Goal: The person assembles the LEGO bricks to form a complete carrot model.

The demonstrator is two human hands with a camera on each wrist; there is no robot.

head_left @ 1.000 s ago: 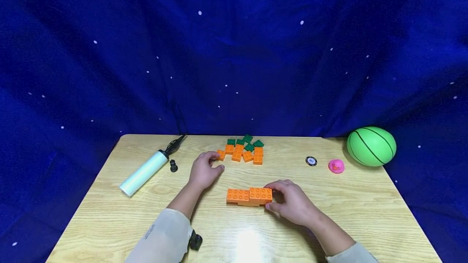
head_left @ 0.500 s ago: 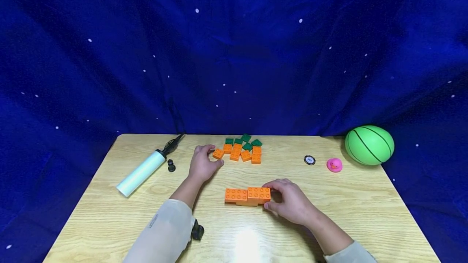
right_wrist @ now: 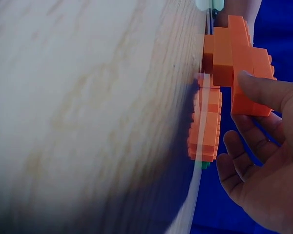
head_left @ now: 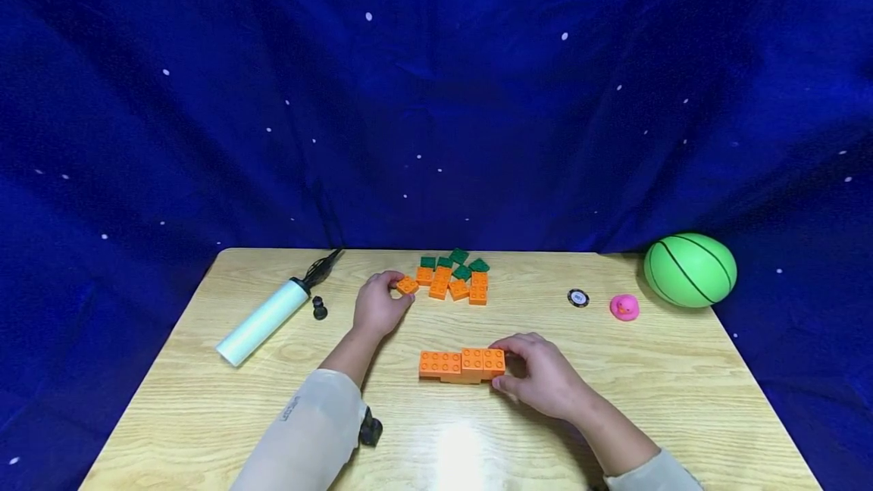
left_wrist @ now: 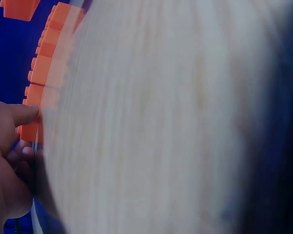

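Note:
My left hand (head_left: 377,306) pinches a small orange toy brick (head_left: 408,285) between thumb and fingers, at the left end of the loose bricks. In the left wrist view the thumb lies against this orange brick (left_wrist: 30,127), in line with other bricks. Nearer the front, my right hand (head_left: 542,377) grips the right end of a stepped orange block assembly (head_left: 439,362). The right wrist view shows the thumb on the side of the assembly (right_wrist: 243,63), with fingers under its end. Its lower layer is partly hidden beneath the upper bricks in the head view.
Several loose orange bricks (head_left: 439,288) and green bricks (head_left: 461,272) lie at the back of the table (head_left: 614,400). To the left are a white hand pump (head_left: 266,322) and a small black piece (head_left: 319,309). A poker chip (head_left: 578,298), pink duck (head_left: 624,307) and green ball (head_left: 690,270) sit right.
The left thumb and fingers have closed around the small orange brick, which turned slightly and came a little away from the other bricks. My right hand keeps its hold on the assembly.

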